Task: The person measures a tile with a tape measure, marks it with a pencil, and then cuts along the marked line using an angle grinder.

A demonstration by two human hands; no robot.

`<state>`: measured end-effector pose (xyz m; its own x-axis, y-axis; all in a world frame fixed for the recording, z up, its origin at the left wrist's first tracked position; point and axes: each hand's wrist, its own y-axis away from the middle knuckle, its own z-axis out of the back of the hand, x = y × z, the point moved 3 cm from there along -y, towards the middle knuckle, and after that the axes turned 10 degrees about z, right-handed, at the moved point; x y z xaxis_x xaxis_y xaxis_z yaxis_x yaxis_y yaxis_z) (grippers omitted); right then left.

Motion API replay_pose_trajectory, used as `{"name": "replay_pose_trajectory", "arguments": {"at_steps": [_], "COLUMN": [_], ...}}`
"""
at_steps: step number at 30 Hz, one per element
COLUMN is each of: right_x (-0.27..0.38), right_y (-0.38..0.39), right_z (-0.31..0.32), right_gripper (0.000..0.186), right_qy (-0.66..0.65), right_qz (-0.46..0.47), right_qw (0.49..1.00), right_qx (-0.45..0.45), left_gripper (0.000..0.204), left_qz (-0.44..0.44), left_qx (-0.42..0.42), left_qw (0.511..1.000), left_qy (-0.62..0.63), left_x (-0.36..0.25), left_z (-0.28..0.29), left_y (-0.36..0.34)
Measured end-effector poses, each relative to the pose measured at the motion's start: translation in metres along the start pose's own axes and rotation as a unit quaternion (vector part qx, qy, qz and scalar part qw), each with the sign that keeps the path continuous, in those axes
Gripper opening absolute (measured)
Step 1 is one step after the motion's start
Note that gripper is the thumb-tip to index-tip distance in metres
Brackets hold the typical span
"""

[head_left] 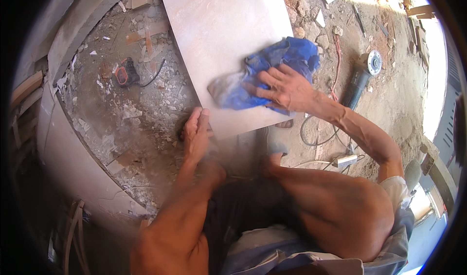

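Observation:
A large pale marbled tile lies lengthwise before me, its near edge between my knees. My left hand grips the tile's near left corner, fingers at the edge and partly hidden. On the tile's right near part, my right hand presses down on a bunched blue cloth, which has a pale dusty patch at its left end. My fingers are bent into the cloth, and part of it sticks out beyond the tile's right edge.
Right of the tile lie an angle grinder, cords and a power strip. An orange-and-black tool with a cord sits left among rubble. A pale slab curves along the left; wood scraps lie at the upper right.

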<state>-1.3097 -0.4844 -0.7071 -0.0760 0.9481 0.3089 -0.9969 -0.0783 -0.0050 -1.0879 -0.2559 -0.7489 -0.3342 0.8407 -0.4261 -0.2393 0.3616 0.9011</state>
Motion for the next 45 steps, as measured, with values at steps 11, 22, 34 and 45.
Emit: {"name": "replay_pose_trajectory", "arguments": {"at_steps": [11,22,34,45], "right_x": [0.027,-0.074,-0.404,-0.328], "right_y": [0.075,-0.174,-0.026,0.015], "right_z": [0.105,0.005,0.189,0.273], "right_gripper": [0.061,0.046,0.034,0.028], "right_qy": [-0.013,0.110,0.161,0.313], "right_qz": [-0.129,0.054,-0.431,-0.433], "right_qw": [0.992,0.986,0.851,0.771], "right_qx": [-0.006,-0.117,-0.253,-0.345], "left_gripper": [0.048,0.050,0.041,0.077], "left_qz": [-0.010,0.008,-0.186,-0.561], "left_qx": [0.000,-0.008,-0.131,-0.031], "left_qw": [1.000,0.999,0.962,0.687], "left_qy": [-0.012,-0.033,-0.154,-0.462], "left_x": [-0.021,-0.009,-0.040,-0.191], "left_z": [0.011,0.012,0.009,-0.099], "left_y": [0.021,0.015,0.023,-0.032]}}
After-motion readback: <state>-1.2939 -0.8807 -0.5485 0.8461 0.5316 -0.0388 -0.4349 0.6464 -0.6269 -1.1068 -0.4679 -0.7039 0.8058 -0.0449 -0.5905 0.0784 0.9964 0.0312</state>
